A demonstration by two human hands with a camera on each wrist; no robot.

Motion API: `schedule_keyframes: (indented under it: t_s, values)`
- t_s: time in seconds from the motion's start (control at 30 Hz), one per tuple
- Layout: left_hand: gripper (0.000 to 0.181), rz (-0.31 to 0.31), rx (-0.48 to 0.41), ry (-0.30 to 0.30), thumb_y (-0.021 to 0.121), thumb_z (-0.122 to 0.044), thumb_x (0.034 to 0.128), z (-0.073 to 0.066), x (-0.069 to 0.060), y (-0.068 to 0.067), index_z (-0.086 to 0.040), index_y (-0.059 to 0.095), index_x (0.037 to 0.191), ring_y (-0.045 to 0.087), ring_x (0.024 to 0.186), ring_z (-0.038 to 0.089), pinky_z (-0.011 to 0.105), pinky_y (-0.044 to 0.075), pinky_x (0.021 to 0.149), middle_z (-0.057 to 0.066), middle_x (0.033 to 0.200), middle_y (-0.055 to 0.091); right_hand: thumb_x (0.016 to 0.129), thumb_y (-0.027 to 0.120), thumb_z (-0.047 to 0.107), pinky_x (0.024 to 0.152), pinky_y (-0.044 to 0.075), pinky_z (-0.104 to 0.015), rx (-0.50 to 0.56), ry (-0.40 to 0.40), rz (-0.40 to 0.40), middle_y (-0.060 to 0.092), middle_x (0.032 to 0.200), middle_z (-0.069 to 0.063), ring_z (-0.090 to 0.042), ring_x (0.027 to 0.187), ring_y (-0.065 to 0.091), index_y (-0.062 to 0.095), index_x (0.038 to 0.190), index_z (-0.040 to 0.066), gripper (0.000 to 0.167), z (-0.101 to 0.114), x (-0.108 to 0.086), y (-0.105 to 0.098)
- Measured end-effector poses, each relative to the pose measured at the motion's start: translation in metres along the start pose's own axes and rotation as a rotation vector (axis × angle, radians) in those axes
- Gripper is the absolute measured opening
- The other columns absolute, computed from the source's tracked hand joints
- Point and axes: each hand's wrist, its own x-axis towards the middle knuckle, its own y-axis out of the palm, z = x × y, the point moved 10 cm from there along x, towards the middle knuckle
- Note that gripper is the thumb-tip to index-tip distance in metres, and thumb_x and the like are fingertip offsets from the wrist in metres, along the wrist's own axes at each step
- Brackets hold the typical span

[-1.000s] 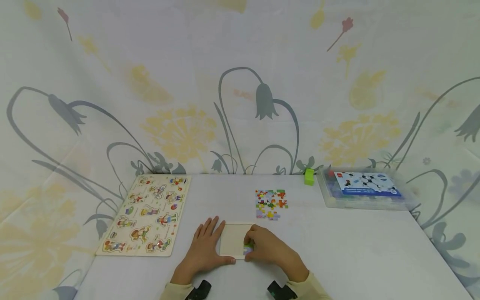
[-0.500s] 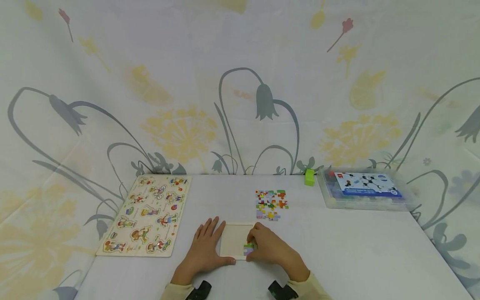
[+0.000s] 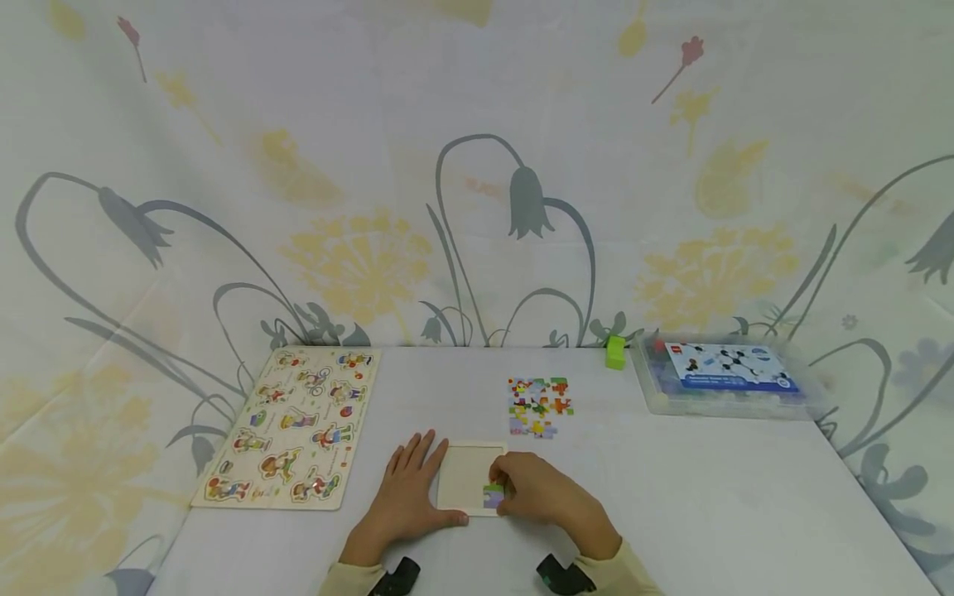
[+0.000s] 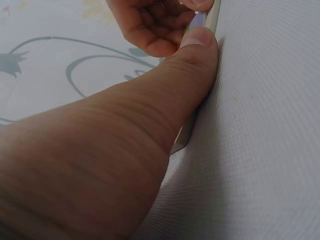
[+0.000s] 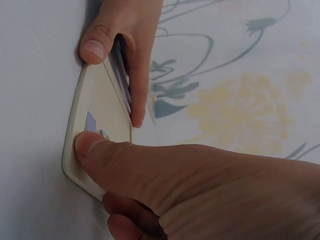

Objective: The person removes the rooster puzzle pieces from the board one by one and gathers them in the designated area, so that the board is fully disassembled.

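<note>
A small pale wooden puzzle tray [image 3: 460, 473] lies flat near the front of the table. In its near right corner sits a green and purple jigsaw piece [image 3: 492, 497], partly covered by my right hand [image 3: 542, 490]. The curled fingers and thumb of that hand pinch the piece at the tray's right side; in the right wrist view the thumb [image 5: 92, 145] covers much of it. My left hand [image 3: 406, 495] rests with spread, straight fingers along the tray's left side, its thumb [image 4: 197, 42] on the near edge.
Behind the tray, several colourful jigsaw pieces [image 3: 538, 406] lie grouped. At left is a large picture puzzle board [image 3: 298, 439]. A green block [image 3: 614, 353] and a clear plastic case [image 3: 726, 377] stand at the back right, before a flowered cloth [image 3: 477, 273].
My right hand has shifted slightly right and its fingers have moved a little, showing more of the piece in the corner. The left hand has kept its place.
</note>
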Motion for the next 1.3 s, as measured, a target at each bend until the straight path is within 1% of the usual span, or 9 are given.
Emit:
schedule_keyframes:
  t_s: [0.13,0.23,0.37,0.47,0.57,0.67,0.83,1.0,1.3]
  values:
    - [0.116,-0.021,0.011,0.019,0.081,-0.068,0.0715,0.0,0.001,0.0,-0.007,0.036,0.158,0.021,0.155,0.044,0.065,0.017,0.124,0.019,0.167,0.027,0.083,0.08,0.012,0.07,0.047,-0.021,-0.026,-0.034,0.005,0.059,0.086,0.01,-0.002,0.076,0.049,0.07,0.106,0.008,0.026,-0.002,0.0,-0.003]
    - [0.116,-0.027,0.017,0.03,0.081,-0.069,0.0712,0.001,0.002,0.001,-0.007,0.036,0.158,0.021,0.154,0.044,0.065,0.017,0.123,0.02,0.166,0.028,0.085,0.078,0.014,0.073,0.049,-0.023,0.001,-0.031,-0.034,0.062,0.092,0.009,-0.003,0.081,0.052,0.071,0.111,0.008,0.028,-0.014,-0.002,-0.013]
    - [0.116,-0.01,0.018,0.016,0.081,-0.069,0.0708,0.003,0.003,0.004,-0.007,0.036,0.159,0.02,0.155,0.044,0.065,0.016,0.124,0.019,0.167,0.027,0.086,0.078,0.014,0.074,0.051,-0.026,0.019,0.017,-0.179,0.066,0.097,0.005,-0.008,0.086,0.056,0.071,0.115,0.008,0.03,-0.047,-0.009,-0.041]
    - [0.116,-0.001,0.012,0.003,0.082,-0.068,0.0706,0.004,0.002,0.005,-0.008,0.035,0.159,0.019,0.156,0.043,0.064,0.015,0.125,0.018,0.168,0.026,0.087,0.078,0.013,0.072,0.05,-0.027,0.008,0.082,-0.281,0.065,0.096,0.003,-0.009,0.085,0.055,0.07,0.117,0.006,0.031,-0.077,-0.02,-0.058]
    - [0.117,0.008,0.015,-0.006,0.082,-0.068,0.0707,0.005,0.001,0.006,-0.009,0.034,0.16,0.019,0.156,0.042,0.063,0.015,0.126,0.017,0.168,0.025,0.089,0.076,0.011,0.072,0.049,-0.028,0.009,0.15,-0.344,0.064,0.095,0.001,-0.01,0.084,0.053,0.07,0.119,0.004,0.032,-0.104,-0.03,-0.068]
    - [0.117,0.007,0.017,-0.006,0.081,-0.068,0.0707,0.006,0.0,0.007,-0.01,0.034,0.16,0.018,0.157,0.042,0.063,0.015,0.126,0.017,0.169,0.025,0.09,0.076,0.01,0.073,0.05,-0.028,0.001,0.188,-0.386,0.065,0.097,-0.002,-0.011,0.084,0.055,0.069,0.122,0.002,0.033,-0.121,-0.037,-0.075]
    - [0.117,-0.001,0.013,-0.007,0.081,-0.069,0.0703,0.007,0.0,0.007,-0.01,0.034,0.16,0.018,0.157,0.041,0.063,0.014,0.126,0.016,0.169,0.024,0.093,0.074,0.01,0.075,0.052,-0.031,-0.012,0.188,-0.397,0.067,0.105,-0.006,-0.012,0.085,0.057,0.066,0.129,0.0,0.038,-0.128,-0.037,-0.08]
    - [0.117,-0.001,0.017,-0.006,0.081,-0.069,0.0701,0.007,0.001,0.007,-0.01,0.034,0.16,0.018,0.157,0.041,0.063,0.014,0.126,0.016,0.169,0.024,0.093,0.073,0.009,0.074,0.051,-0.031,-0.013,0.202,-0.412,0.067,0.102,-0.005,-0.012,0.083,0.056,0.065,0.131,0.0,0.04,-0.129,-0.036,-0.08]
    - [0.117,0.008,0.01,-0.012,0.081,-0.07,0.0698,0.007,0.0,0.007,-0.009,0.035,0.159,0.019,0.156,0.042,0.064,0.016,0.125,0.017,0.168,0.026,0.093,0.072,0.007,0.077,0.053,-0.034,-0.014,0.221,-0.439,0.07,0.111,-0.007,-0.012,0.085,0.059,0.064,0.133,0.001,0.041,-0.131,-0.039,-0.077]
